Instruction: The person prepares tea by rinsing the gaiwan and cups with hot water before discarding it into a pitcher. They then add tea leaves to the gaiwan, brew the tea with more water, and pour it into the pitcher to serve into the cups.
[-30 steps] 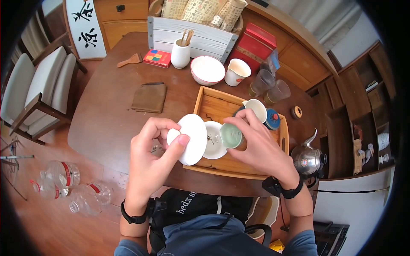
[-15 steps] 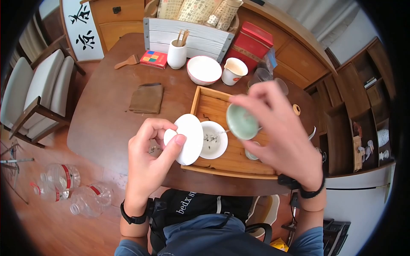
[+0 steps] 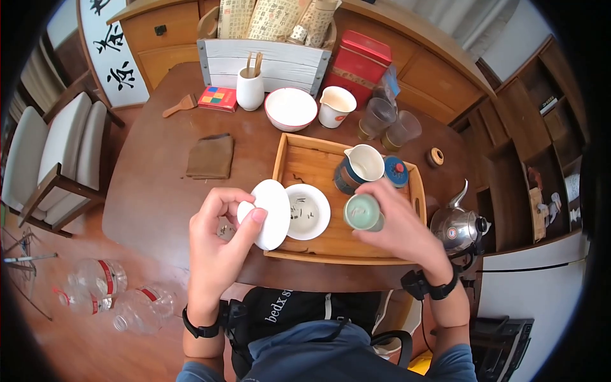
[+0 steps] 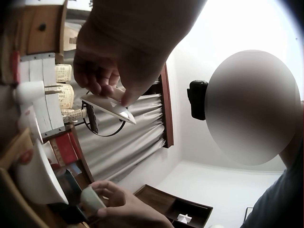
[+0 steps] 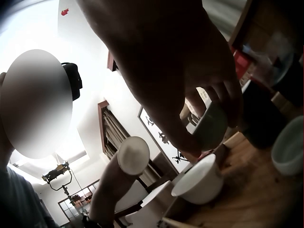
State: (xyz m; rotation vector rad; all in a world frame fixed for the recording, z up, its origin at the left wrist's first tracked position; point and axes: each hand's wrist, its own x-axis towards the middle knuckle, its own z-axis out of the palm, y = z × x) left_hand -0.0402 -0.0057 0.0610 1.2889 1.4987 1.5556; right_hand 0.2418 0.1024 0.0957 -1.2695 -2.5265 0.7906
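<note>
My left hand [image 3: 219, 239] pinches the small knob of a white lid [image 3: 275, 215], holding it tilted on edge beside a white lidless tea bowl [image 3: 323, 210]. Dark tea leaves lie in the bottom of that bowl, which stands on a wooden tray [image 3: 331, 249]. Over the tray's right half, my right hand [image 3: 404, 223] grips a pale green teacup [image 3: 361, 211], its mouth facing up toward the head view. Right behind this hand stands a dark blue pitcher [image 3: 347, 177] with a cream inside. Another pale green cup [image 5: 289, 147] sits on the tray in the right wrist view.
A blue lidded jar [image 3: 396, 172] is at the tray's back right. The steel kettle [image 3: 453, 223] stands right of the tray. Behind are a red-rimmed bowl [image 3: 291, 108], a white spouted cup [image 3: 337, 106] and glasses [image 3: 402, 130]. A folded brown cloth [image 3: 210, 158] lies left.
My right hand has carried the green teacup away from the tea bowl, up and right, then down over the tray's right half. My left hand keeps its hold on the lid.
</note>
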